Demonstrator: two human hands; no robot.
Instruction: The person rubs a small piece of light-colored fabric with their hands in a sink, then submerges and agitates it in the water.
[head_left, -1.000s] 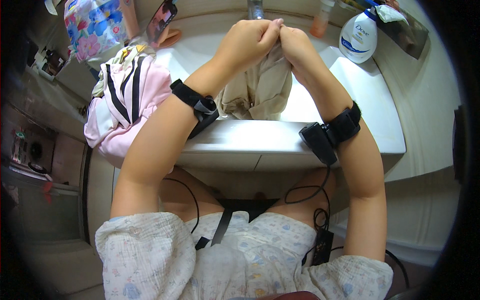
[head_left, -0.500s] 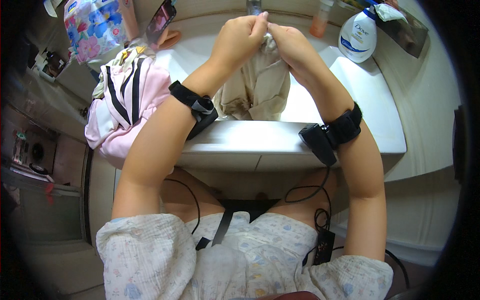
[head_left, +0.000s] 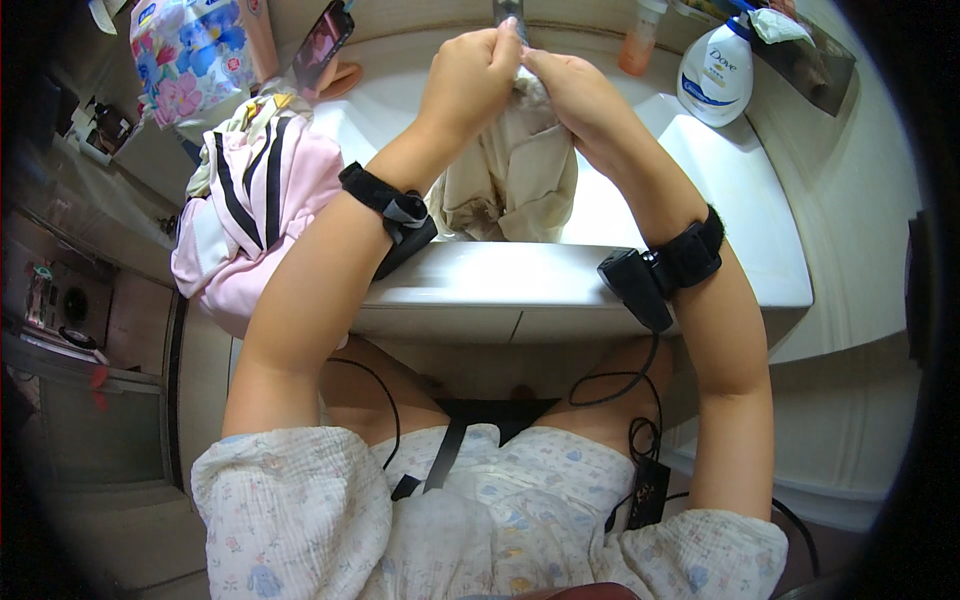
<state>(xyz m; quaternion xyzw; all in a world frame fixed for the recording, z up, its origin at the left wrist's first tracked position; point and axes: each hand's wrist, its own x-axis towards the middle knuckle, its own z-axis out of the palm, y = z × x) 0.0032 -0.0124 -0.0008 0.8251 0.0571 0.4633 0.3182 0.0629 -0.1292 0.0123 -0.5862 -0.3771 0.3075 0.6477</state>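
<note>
Two hands, left hand (head_left: 470, 75) and right hand (head_left: 570, 90), are pressed together, pinching a limp beige cloth garment (head_left: 515, 175) that hangs below them over a white sink basin (head_left: 620, 215) (likely so drips fall inside).

Between the pinching left hand (head_left: 470, 75) and right hand (head_left: 568, 85) hangs a beige, crumpled, matt cloth (head_left: 515, 180). Beneath the grip lies a white, smooth, glossy washbasin (head_left: 480, 285); right of it stands a glossy white plastic pump bottle (head_left: 715, 75); left, a soft pink striped fabric heap (head_left: 250, 210).
</note>
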